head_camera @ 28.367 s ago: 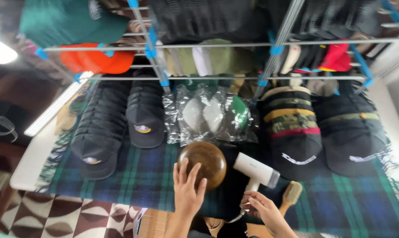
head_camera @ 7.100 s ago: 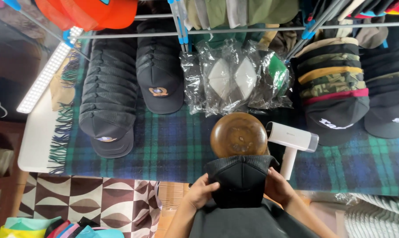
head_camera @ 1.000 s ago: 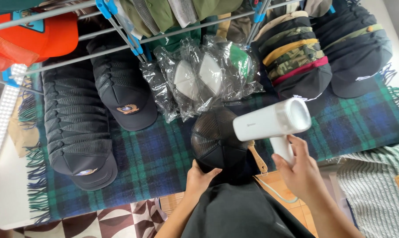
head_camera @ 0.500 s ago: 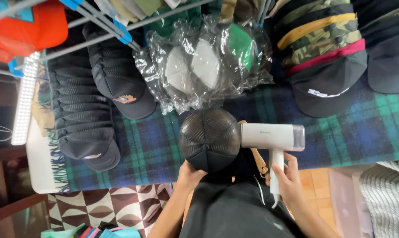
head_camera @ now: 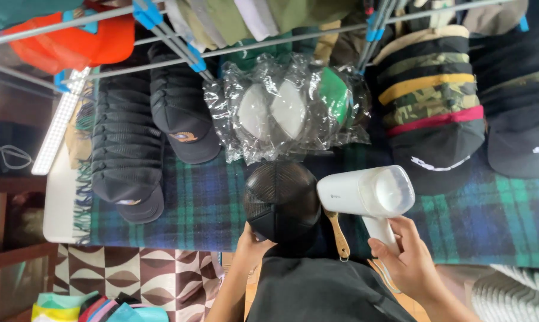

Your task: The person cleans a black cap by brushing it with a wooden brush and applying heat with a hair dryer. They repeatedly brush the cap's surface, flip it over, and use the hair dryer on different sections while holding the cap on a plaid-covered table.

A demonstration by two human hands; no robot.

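A black mesh-backed cap (head_camera: 281,200) sits over a rounded form on the plaid-covered table (head_camera: 204,209). My left hand (head_camera: 251,244) grips the cap's lower left edge. My right hand (head_camera: 406,262) is closed around the handle of a white handheld steamer (head_camera: 367,194), whose nozzle end sits just right of the cap. A wooden-handled brush (head_camera: 339,235) lies between the cap and the steamer handle.
Stacks of dark caps (head_camera: 126,161) lie at left, striped and camouflage caps (head_camera: 436,113) at right. Caps in clear plastic bags (head_camera: 287,110) lie behind the form. A metal rack (head_camera: 180,50) with hanging caps spans the top. A lit light bar (head_camera: 58,125) is at far left.
The view has shifted. The steamer has turned, so its wide round end now faces up and right. My left hand stays on the cap's edge.
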